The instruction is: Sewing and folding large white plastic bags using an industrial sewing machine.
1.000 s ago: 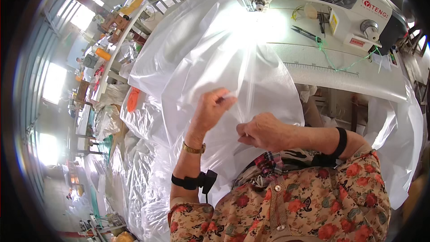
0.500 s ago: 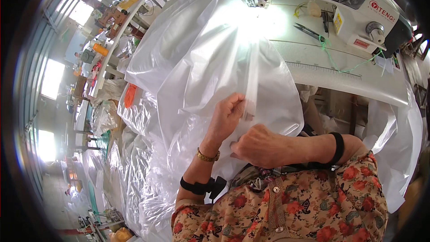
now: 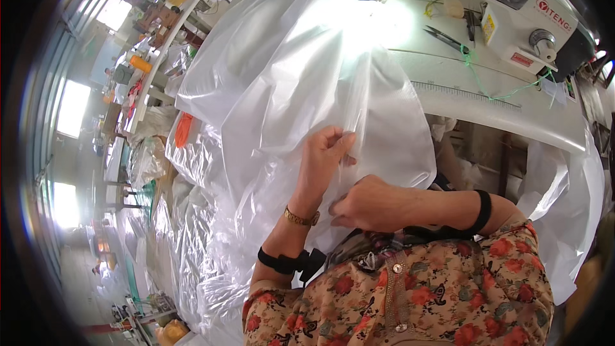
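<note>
A large sheet of clear plastic film (image 3: 301, 70) drapes from the sewing machine table down over my lap. My left hand (image 3: 322, 161) pinches a raised fold of the film between thumb and fingers, near the sheet's middle. My right hand (image 3: 360, 203) lies just below and to the right of it, fingers closed on the film's lower edge. Both wrists wear black straps; the left also has a gold bracelet.
A white industrial sewing machine (image 3: 474, 0) with a blue lit display stands at the top right on a white table (image 3: 487, 99), scissors (image 3: 446, 38) and green thread lying by it. More clear plastic (image 3: 186, 243) is heaped on the floor to the left. Work tables run along the far left.
My left hand has slid up and rightward along the fold, closing in on my right hand. The right hand has shifted slightly left and kept its hold on the film.
</note>
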